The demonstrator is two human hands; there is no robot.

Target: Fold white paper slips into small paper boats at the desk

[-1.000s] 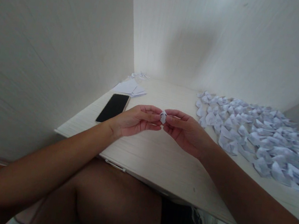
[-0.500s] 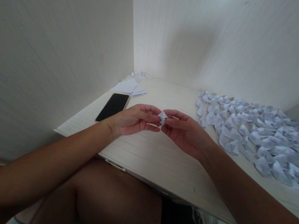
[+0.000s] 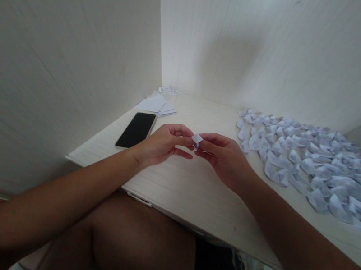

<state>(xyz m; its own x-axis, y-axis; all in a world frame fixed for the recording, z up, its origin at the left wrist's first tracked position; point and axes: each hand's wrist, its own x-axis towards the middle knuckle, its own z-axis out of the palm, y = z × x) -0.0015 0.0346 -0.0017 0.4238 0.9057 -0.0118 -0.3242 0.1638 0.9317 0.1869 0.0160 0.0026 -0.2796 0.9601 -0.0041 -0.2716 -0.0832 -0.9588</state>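
Between my two hands, above the middle of the table, is a small piece of folded white paper (image 3: 196,139). My left hand (image 3: 170,145) pinches its left side with thumb and fingertips, the lower fingers held a little apart. From the other side, my right hand (image 3: 221,155) grips the right edge the same way. The paper shows a diamond-shaped upper face with a fold under it; the fingertips cover its sides.
Many folded paper boats (image 3: 320,164) spread over the right of the table (image 3: 172,188). At left lie a phone (image 3: 136,130) and white paper sheets (image 3: 154,103), with paper scraps (image 3: 168,90) in the back corner. Walls (image 3: 232,47) rise behind and at left.
The folded paper has turned in my fingers: its peaked shape now appears as a flatter diamond face. My left fingers have shifted slightly upward. Nothing else on the table has moved.
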